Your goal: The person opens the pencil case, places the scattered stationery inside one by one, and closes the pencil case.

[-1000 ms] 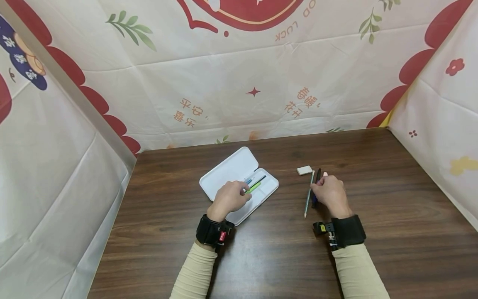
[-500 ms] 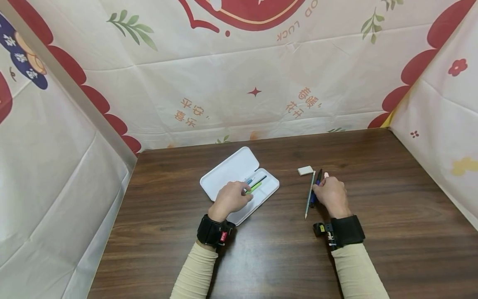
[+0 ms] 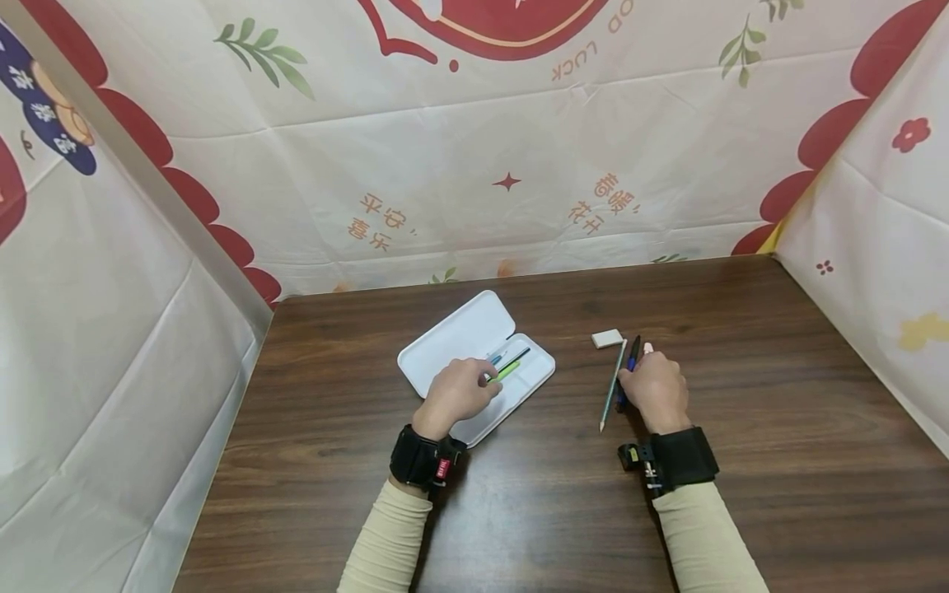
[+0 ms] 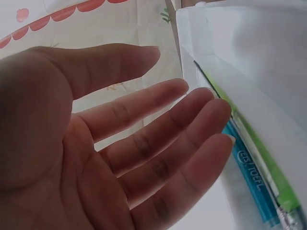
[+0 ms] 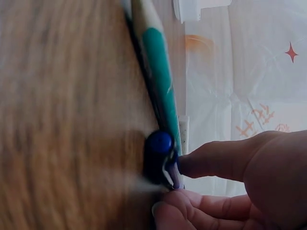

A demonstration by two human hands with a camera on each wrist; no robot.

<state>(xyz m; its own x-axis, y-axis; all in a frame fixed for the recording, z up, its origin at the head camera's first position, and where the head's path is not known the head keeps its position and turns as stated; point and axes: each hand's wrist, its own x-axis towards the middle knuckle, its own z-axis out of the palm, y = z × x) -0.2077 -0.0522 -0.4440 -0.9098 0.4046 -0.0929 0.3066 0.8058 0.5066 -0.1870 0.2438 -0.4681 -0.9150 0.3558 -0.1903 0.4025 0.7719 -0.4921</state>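
In the head view my left hand (image 3: 454, 390) hangs over the white pencil case (image 3: 461, 333), whose lid lies folded back. Its fingers are loosely bent and hold nothing; in the left wrist view the fingertips are beside a blue pen (image 4: 252, 179) and a light green pen (image 4: 276, 175) in the case. On the right, my right hand (image 3: 658, 394) pinches a dark blue pen (image 5: 160, 143) between thumb and fingers, low over the table. A green pencil (image 3: 612, 387) lies just left of that pen, its sharpened tip toward me.
A white eraser (image 3: 607, 338) lies beyond the pencil on the brown wooden table (image 3: 549, 478). Past the right fingers shows a small pale end (image 3: 648, 347) of something mostly hidden. Printed cloth (image 3: 445, 148) hangs behind and on both sides.
The right hand has shifted very slightly, and the blue pen and pencil beside it have turned a little. The left hand stays over the case.
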